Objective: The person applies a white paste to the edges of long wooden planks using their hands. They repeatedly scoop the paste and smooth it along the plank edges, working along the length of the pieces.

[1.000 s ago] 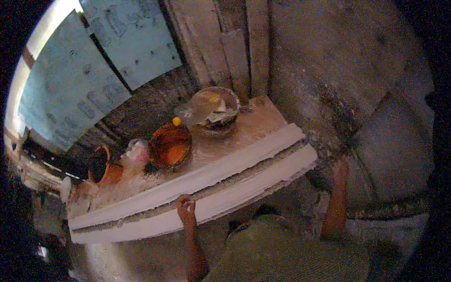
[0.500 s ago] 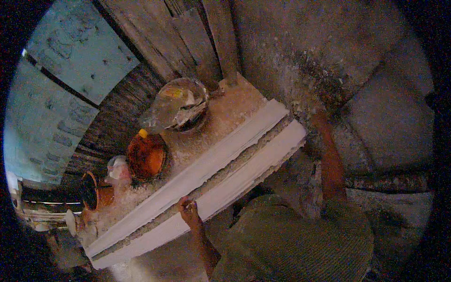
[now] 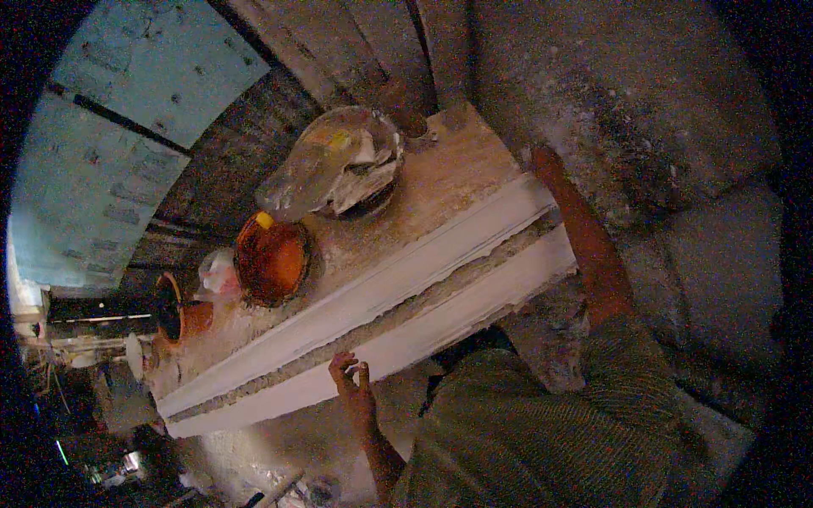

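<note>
Two long white strips that look like plaster moulding point(image 3: 457, 320) run diagonally across the table, with a rough grey gap between them. My left hand point(image 3: 349, 374) is over the edge of the nearer strip, its fingers bent and apart from the thumb, with nothing visible between them. Beyond the strips' right end, my right hand point(image 3: 547, 166) reaches past the corner of the farther strip. Its fingers are dark and blurred, so I cannot make out whether they hold anything.
On the dusty wooden tabletop point(image 3: 464, 152) stand a basin point(image 3: 385, 190) holding whitish scraps and clear plastic, an orange-brown bowl point(image 3: 284, 264) with a yellow piece at its rim, a plastic bag point(image 3: 218, 275) and an orange container point(image 3: 196, 317). A rough wall rises at right.
My right hand has moved forward, past the strips' right end. My left hand has opened somewhat and sits nearer the strip's front edge. The whole view has tilted and shifted.
</note>
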The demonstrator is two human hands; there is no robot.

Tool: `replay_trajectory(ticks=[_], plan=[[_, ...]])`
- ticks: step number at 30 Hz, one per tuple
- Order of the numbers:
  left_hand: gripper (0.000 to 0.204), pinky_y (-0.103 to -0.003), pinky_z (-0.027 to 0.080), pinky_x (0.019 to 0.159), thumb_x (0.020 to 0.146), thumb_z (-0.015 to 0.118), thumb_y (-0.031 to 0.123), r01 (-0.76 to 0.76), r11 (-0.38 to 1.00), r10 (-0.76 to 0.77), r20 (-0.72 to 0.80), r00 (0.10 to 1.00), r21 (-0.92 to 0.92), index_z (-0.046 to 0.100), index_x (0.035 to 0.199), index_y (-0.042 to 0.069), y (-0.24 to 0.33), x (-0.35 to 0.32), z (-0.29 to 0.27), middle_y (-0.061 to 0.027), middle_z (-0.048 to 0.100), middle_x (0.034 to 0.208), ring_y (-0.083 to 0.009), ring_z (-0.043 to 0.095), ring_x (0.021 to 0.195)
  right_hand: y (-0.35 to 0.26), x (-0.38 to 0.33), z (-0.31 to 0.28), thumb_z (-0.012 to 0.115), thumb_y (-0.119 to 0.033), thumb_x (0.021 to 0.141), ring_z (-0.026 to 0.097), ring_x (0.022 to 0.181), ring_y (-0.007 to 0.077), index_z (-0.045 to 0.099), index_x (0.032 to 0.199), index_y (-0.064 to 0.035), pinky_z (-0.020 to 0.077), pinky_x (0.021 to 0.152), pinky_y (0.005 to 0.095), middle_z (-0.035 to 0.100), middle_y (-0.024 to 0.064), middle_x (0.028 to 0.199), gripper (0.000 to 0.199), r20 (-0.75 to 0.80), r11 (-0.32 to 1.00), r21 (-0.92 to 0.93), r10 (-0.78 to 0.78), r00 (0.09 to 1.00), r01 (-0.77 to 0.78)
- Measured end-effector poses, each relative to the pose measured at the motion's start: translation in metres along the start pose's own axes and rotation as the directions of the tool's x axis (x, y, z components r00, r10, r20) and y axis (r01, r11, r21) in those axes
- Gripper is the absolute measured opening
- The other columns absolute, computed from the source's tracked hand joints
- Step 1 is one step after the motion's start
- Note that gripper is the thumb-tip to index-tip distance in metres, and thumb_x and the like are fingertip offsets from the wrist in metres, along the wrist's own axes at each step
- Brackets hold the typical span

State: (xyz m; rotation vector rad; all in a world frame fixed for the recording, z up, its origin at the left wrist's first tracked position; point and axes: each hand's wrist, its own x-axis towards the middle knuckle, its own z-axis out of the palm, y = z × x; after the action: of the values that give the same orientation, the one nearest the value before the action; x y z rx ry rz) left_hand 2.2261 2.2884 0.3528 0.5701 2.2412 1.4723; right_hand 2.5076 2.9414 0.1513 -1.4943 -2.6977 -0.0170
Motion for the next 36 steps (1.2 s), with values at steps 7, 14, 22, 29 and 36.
replay_trajectory(ticks=[7, 14, 22, 29, 36], plan=[[0.028, -0.036, 0.049, 0.088, 0.093, 0.067, 0.008, -0.070, 0.980, 0.070, 0.010, 0.998, 0.184, 0.055, 0.119, 0.011, 0.008, -0.017, -0.019, -0.0107, 0.051, 0.131, -0.0225, 0.054, 0.112, -0.092, -0.028, 0.030, 0.064, -0.031, 0.087, 0.063, 0.099, 0.0382, 0.062, 0.114, -0.0060, 0.0518, 0.089, 0.0484, 0.064, 0.0205, 0.111, 0.037, -0.229, 0.974, 0.068, -0.196, 0.954, 0.217], [0.029, -0.035, 0.050, 0.088, 0.093, 0.067, 0.008, -0.148, 0.984, 0.147, 0.015, 0.989, 0.096, 0.057, 0.120, 0.011, -0.037, -0.008, -0.058, -0.0111, 0.051, 0.133, -0.0214, 0.057, 0.108, -0.331, -0.097, -0.012, 0.064, -0.022, 0.081, 0.064, 0.088, 0.0379, 0.068, 0.091, -0.0018, 0.0518, 0.080, 0.0523, 0.066, 0.0195, 0.096, 0.023, -0.093, 0.900, 0.294, -0.307, 0.947, 0.321], [0.029, -0.039, 0.051, 0.092, 0.096, 0.066, 0.021, 0.030, 0.964, 0.008, 0.144, 0.989, -0.262, 0.057, 0.122, 0.008, -0.074, 0.029, -0.153, -0.0108, 0.056, 0.127, -0.0228, 0.058, 0.109, -0.514, -0.140, -0.067, 0.067, -0.027, 0.087, 0.067, 0.085, 0.0290, 0.069, 0.110, -0.0014, 0.0560, 0.072, 0.0404, 0.069, 0.0162, 0.107, 0.034, 0.243, 0.592, 0.806, -0.315, 0.918, -0.010], [0.058, -0.053, 0.043, 0.106, 0.096, 0.059, 0.051, 0.647, 0.197, -0.213, 0.612, 0.762, -0.737, 0.053, 0.130, 0.003, -0.085, 0.093, -0.135, -0.0139, 0.058, 0.130, -0.0294, 0.055, 0.119, -0.544, -0.205, -0.132, 0.068, -0.033, 0.091, 0.066, 0.086, 0.0186, 0.067, 0.120, -0.0080, 0.0549, 0.072, 0.0342, 0.070, 0.0076, 0.107, 0.038, 0.125, 0.184, 0.983, -0.663, 0.739, -0.001], [0.049, -0.051, 0.039, 0.112, 0.102, 0.054, 0.041, 0.845, 0.015, -0.060, 0.843, 0.535, -0.535, 0.053, 0.134, 0.004, -0.067, 0.140, -0.055, -0.0175, 0.057, 0.136, -0.0301, 0.053, 0.128, -0.531, -0.280, -0.200, 0.062, -0.026, 0.092, 0.057, 0.114, 0.0363, 0.065, 0.125, -0.0142, 0.0469, 0.099, 0.0430, 0.061, 0.0197, 0.118, 0.035, 0.041, 0.513, 0.832, -0.438, 0.898, 0.213]])
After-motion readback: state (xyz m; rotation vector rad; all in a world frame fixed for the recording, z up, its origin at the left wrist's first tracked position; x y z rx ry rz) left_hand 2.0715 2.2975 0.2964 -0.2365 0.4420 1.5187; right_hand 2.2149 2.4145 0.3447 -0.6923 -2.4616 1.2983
